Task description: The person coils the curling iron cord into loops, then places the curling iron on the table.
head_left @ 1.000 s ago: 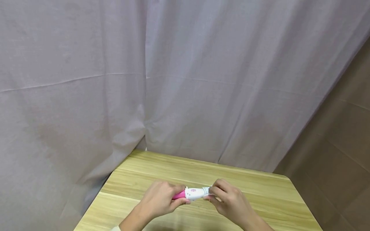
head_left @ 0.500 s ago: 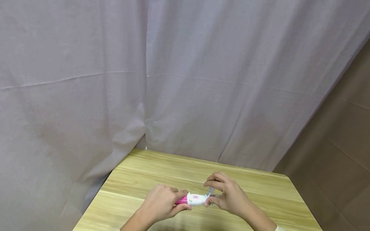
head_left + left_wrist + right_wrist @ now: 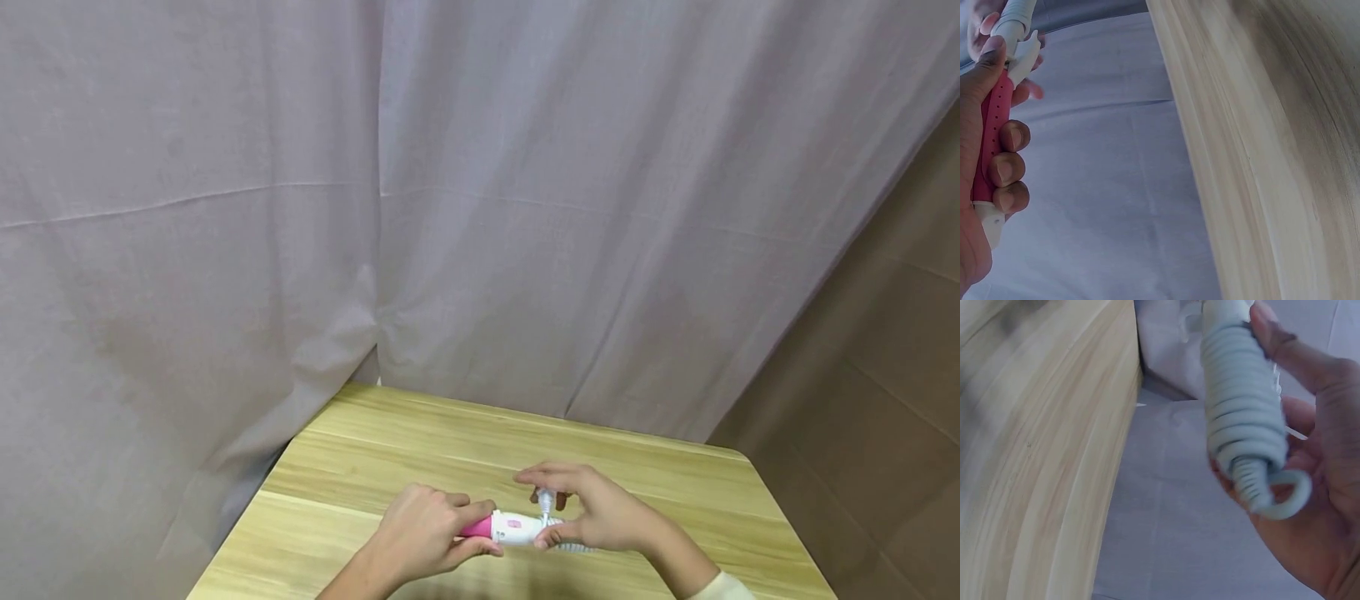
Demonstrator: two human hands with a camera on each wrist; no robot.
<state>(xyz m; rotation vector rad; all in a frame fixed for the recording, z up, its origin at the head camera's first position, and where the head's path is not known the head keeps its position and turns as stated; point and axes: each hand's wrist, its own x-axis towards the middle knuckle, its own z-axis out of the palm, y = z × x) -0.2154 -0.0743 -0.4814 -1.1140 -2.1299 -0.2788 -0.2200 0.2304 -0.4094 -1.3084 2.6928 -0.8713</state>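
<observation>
A pink and white curling iron (image 3: 517,527) lies crosswise between both hands, above the table. My left hand (image 3: 426,533) grips its pink part, fingers curled round it in the left wrist view. A white lever (image 3: 1024,56) sticks out where pink meets white. Pale power cord (image 3: 1241,394) is wound in tight coils round the handle, with a small loop at its end. My right hand (image 3: 603,512) holds the cord-wrapped end, thumb against the top coils. A whitish plug (image 3: 546,500) stands up from the handle between the right thumb and the raised fingers.
The light wood table (image 3: 420,450) reaches under both hands. Grey curtains (image 3: 480,250) hang behind it and on the left, and a brownish cloth panel (image 3: 885,400) slopes down on the right.
My right fingers have lifted and spread from the handle's end, and the plug and more coiled cord now show. The curling iron has shifted slightly right and nearer, with my left hand still gripping it.
</observation>
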